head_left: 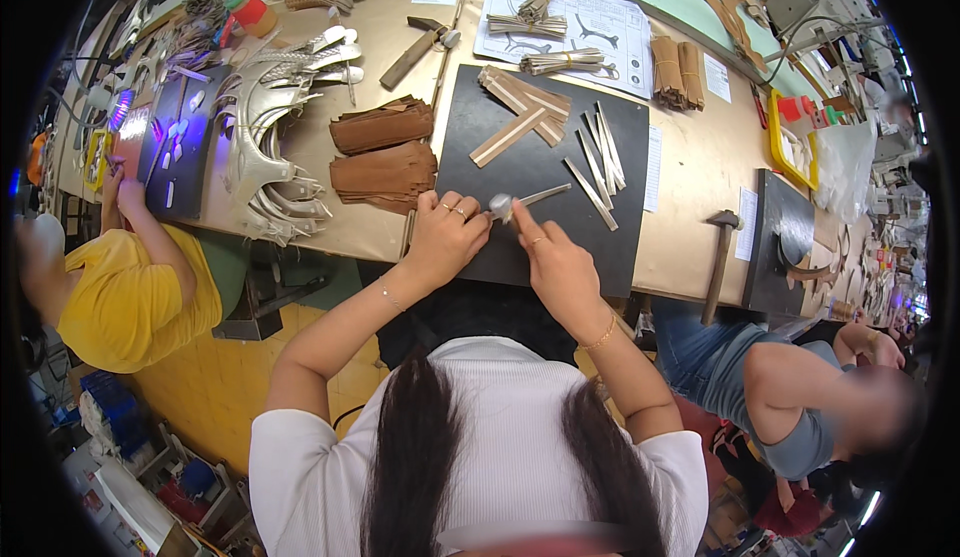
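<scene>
Beige paper covers the workshop tabletop [690, 247], with a black mat [600, 257] upon it. Over the mat's near part, the left hand [447, 235] is curled, its hold hidden; the right hand [560, 262], half closed, touches a rounded silver metal piece [502, 203], its grip unclear to me. Just beyond lie pale strips [603, 149], then striped tan pieces [508, 137], then tied bundles [562, 61].

Head-worn fisheye — looking down, close over the worktable [690, 222].
</scene>
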Tool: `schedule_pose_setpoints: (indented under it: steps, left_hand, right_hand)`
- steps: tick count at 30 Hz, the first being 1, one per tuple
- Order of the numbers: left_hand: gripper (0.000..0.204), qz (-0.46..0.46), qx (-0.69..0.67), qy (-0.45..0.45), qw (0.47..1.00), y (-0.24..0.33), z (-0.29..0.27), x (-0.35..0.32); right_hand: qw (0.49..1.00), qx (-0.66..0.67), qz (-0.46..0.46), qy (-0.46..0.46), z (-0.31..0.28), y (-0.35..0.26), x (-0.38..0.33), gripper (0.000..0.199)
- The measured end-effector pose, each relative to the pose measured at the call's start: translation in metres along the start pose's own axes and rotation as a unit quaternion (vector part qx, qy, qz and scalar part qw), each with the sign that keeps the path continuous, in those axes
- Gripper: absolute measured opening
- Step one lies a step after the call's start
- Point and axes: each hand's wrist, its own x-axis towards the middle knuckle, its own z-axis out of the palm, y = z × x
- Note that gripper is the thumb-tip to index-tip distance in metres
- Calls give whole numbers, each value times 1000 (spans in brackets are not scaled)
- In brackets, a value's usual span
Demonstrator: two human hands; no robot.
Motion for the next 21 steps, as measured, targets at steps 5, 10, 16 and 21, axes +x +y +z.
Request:
schedule_pose_setpoints:
  steps: [5, 10, 16, 21]
  left_hand:
    - [15, 12, -24, 16, 1000, -3, -5, -4]
    - [16, 26, 22, 1, 999, 2, -7, -8]
    - [22, 34, 37, -21, 999, 3, -13, -13]
    - [25, 47, 48, -14, 998, 4, -14, -15]
  right_hand:
    - [1000, -6, 5, -9, 3, 4, -1, 48]
    - [999, 31, -20, 27, 2, 3, 3, 48]
    - [1000, 2, -16, -5, 7, -3, -1, 50]
    - [1000, 1, -23, -1, 5, 2, 2, 51]
